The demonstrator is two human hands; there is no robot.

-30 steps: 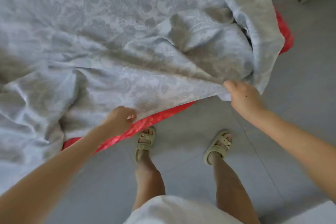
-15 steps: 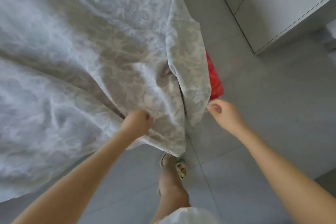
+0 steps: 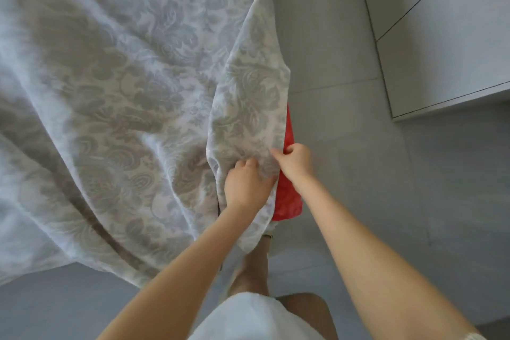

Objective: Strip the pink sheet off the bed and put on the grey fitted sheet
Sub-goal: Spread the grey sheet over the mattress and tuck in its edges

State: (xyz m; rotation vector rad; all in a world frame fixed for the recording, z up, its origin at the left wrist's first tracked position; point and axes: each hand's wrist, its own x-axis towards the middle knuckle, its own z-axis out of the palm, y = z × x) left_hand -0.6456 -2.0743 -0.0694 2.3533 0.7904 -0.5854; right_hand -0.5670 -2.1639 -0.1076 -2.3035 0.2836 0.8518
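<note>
The grey fitted sheet (image 3: 132,96), patterned with pale flowers, lies rumpled over the bed and hangs off its corner toward the floor. A strip of the pink-red sheet (image 3: 287,190) shows under that corner. My left hand (image 3: 245,185) grips a fold of the grey sheet at the corner. My right hand (image 3: 295,163) sits just to its right, fingers curled around the grey sheet's edge, beside the pink strip. The mattress itself is hidden under the cloth.
Grey tiled floor (image 3: 358,201) runs along the right of the bed. A white cabinet (image 3: 447,36) stands at the upper right. My legs and one foot (image 3: 254,270) are below the hanging corner, close to the bed.
The view has swung further toward the bed corner. My right hand has moved left and taken hold of the grey sheet's edge; both hands are now together at the corner.
</note>
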